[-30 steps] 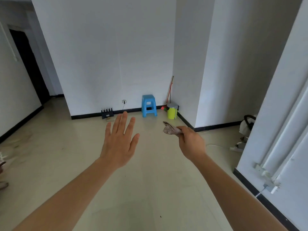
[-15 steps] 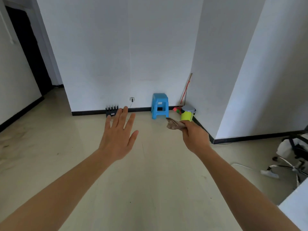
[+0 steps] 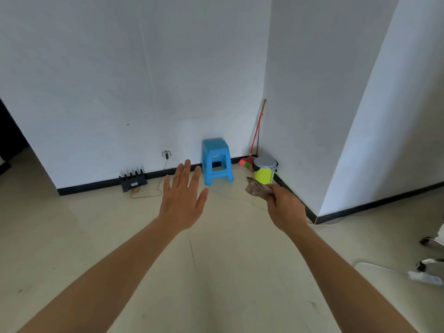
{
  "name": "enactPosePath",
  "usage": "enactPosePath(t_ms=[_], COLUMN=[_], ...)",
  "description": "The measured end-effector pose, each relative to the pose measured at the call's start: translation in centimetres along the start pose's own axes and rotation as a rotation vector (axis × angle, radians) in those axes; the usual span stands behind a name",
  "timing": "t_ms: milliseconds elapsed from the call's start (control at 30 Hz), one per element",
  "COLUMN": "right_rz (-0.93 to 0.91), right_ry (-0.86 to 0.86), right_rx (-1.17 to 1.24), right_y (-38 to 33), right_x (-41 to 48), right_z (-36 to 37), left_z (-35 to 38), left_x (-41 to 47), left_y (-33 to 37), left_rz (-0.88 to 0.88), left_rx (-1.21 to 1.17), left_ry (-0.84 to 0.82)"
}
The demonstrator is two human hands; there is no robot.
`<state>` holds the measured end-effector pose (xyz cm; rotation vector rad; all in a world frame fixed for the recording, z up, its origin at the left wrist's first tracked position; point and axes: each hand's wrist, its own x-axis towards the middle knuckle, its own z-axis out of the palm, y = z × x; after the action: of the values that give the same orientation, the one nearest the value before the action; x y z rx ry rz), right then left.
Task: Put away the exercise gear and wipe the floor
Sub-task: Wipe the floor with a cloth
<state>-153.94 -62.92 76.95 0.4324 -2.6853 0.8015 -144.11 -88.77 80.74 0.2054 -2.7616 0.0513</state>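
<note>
The left hand (image 3: 182, 200) hangs over the floor (image 3: 216, 272), fingers straight and spread, holding nothing. To its right, a crumpled brown cloth (image 3: 257, 189) pokes forward and leftward from the right hand (image 3: 286, 207), whose fingers curl round it. The floor lies well below the cloth, so wiping probably means bringing that hand down.

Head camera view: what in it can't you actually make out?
All in the head view.
Cloth: mostly bunched inside the right hand, so its size is unknown.
Chair: cut off by the right edge; only wheeled legs show.
Doorway: dark, cut by the left edge; nothing inside shows.
Broom: head partly behind the bin.
Black box by the wall: too small to identify.
Exercise gear: none in view.
</note>
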Motion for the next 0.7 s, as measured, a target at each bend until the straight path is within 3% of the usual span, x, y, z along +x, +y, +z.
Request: enactPosePath(t_ms=[233, 367, 533, 700], right_rz=[-0.006, -0.077, -0.033, -0.023], right_ry=[-0.045, -0.038, -0.076, -0.036], right_rx=[0.071, 0.121, 0.124, 0.056], right_y=[-2.7, -3.3, -3.4, -2.9], right_x=[23.1, 35.3, 50.9, 65.3], right_z=[7.3, 14.4, 23.3, 26.8], left_z=[4.8, 11.1, 18.6, 21.7], left_x=[19.0, 29.4, 44.5, 61.9], left_y=[-6.7, -11.7, -17.4, -20.7], left_rz=[-0.036, -0.079, -0.073, -0.036], left_rx=[0.034, 0.005, -0.029, -0.065], left_ry=[0.024, 0.033, 0.026, 0.023])
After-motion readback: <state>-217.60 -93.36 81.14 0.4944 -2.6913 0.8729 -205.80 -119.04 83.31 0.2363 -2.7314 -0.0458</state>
